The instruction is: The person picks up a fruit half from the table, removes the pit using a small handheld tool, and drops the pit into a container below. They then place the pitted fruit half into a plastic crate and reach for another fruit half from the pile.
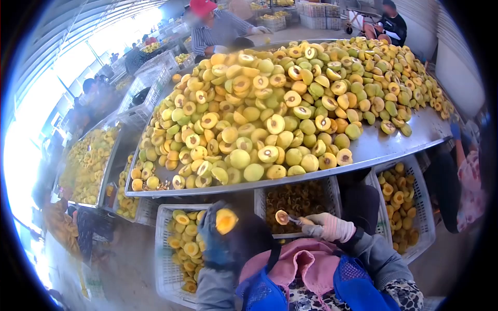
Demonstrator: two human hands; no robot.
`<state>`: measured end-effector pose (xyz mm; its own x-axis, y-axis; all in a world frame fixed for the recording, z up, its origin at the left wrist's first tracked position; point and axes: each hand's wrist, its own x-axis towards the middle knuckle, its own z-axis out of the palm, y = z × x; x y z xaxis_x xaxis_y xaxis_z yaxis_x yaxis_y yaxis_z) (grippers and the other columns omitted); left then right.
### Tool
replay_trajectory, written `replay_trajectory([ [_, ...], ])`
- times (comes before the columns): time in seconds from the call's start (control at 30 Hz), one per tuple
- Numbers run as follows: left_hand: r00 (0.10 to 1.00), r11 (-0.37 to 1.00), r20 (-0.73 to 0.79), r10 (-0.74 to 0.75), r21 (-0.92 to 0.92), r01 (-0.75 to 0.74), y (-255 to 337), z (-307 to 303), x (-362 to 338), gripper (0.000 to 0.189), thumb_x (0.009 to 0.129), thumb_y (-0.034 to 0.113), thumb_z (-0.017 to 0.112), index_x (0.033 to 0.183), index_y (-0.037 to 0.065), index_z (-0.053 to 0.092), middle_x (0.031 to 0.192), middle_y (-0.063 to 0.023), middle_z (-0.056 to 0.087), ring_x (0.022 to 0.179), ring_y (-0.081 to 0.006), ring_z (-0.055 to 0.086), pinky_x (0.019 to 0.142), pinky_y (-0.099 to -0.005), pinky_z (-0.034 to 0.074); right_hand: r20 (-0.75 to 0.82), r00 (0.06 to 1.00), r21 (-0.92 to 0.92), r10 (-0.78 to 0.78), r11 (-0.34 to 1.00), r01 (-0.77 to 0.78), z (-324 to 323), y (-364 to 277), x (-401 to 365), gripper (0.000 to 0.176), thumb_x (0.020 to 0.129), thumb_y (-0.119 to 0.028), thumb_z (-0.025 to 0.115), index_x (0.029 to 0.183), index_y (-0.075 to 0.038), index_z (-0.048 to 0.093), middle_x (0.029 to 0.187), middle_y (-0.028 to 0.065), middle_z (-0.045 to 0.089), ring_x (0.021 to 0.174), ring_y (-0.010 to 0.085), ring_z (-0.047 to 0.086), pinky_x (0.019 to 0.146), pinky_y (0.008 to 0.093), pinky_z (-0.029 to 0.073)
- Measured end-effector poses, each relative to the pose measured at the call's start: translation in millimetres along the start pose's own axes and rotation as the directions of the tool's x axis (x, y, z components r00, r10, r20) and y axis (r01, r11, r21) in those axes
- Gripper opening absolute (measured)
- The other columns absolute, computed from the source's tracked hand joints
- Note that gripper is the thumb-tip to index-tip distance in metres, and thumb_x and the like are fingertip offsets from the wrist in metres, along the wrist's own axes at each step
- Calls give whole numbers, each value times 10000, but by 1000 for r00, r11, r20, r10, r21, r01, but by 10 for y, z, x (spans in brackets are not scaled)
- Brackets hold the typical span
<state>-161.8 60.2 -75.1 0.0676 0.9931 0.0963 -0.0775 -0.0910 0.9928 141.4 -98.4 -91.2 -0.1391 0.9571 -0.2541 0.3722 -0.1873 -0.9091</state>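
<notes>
My left hand [210, 236], in a blue glove, is closed on a yellow peach half [226, 221] with its orange-yellow face showing, above the left crate [161, 259] of peach halves. My right hand [331, 228], in a pale glove with a pink cuff, grips a small pitting spoon [295, 221]. At the spoon's tip sits a round brownish piece with a pale rim [281, 217], perhaps a scooped-out stone. The spoon is over the near edge of the middle crate [260, 201], which holds dark brown scraps. The two hands are apart.
A metal table [415, 139] in front bears a large heap of halved peaches [259, 114]. A crate [426, 220] of halves stands at the right. People [220, 31] work behind the table and at both sides. More filled trays [88, 166] stand at the left.
</notes>
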Motion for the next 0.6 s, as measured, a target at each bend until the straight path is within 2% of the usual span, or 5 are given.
replay_trajectory([
  [0.03,975,980,-113,-193,-62,187,-345,-515,147,529,749,133,821,1197,-3,576,1109,-134,643,1049,-241,610,879,-359,522,-174,971,-320,-163,942,101,-12,212,59,512,933,-457,574,1315,-116,557,844,109,691,739,302,672,663,377,513],
  [0.1,902,466,-126,412,880,-90,-534,-974,227,487,776,169,789,1180,-19,591,1187,-192,618,1124,-323,582,949,-424,472,-221,970,-395,105,899,-187,-308,-86,-2,469,911,-458,581,1241,-126,558,1001,163,694,947,407,644,810,458,501],
  [0.33,645,-86,712,278,687,-722,88,727,1398,641,733,183,675,1348,146,497,1427,-166,433,1325,-381,396,1047,-518,363,-577,775,-498,-257,863,-85,-1040,-698,-438,509,855,-232,697,1286,-6,549,821,208,667,751,394,663,655,387,521],
  [0.47,598,-149,775,-207,579,-802,-1,1099,1975,627,682,165,699,1282,136,523,1207,-140,556,1145,-355,539,912,-514,452,-690,692,-501,-212,830,-245,-1322,-719,-784,456,865,-190,681,1267,-18,554,975,188,707,882,371,685,738,419,538],
  [0.6,720,271,679,146,672,-689,170,883,1907,654,712,216,721,1314,79,502,1126,-165,621,1037,-350,622,858,-485,517,-739,570,-560,-359,798,-223,-1435,-618,-891,450,859,-153,663,1275,-19,556,942,176,714,848,367,692,719,409,546],
])
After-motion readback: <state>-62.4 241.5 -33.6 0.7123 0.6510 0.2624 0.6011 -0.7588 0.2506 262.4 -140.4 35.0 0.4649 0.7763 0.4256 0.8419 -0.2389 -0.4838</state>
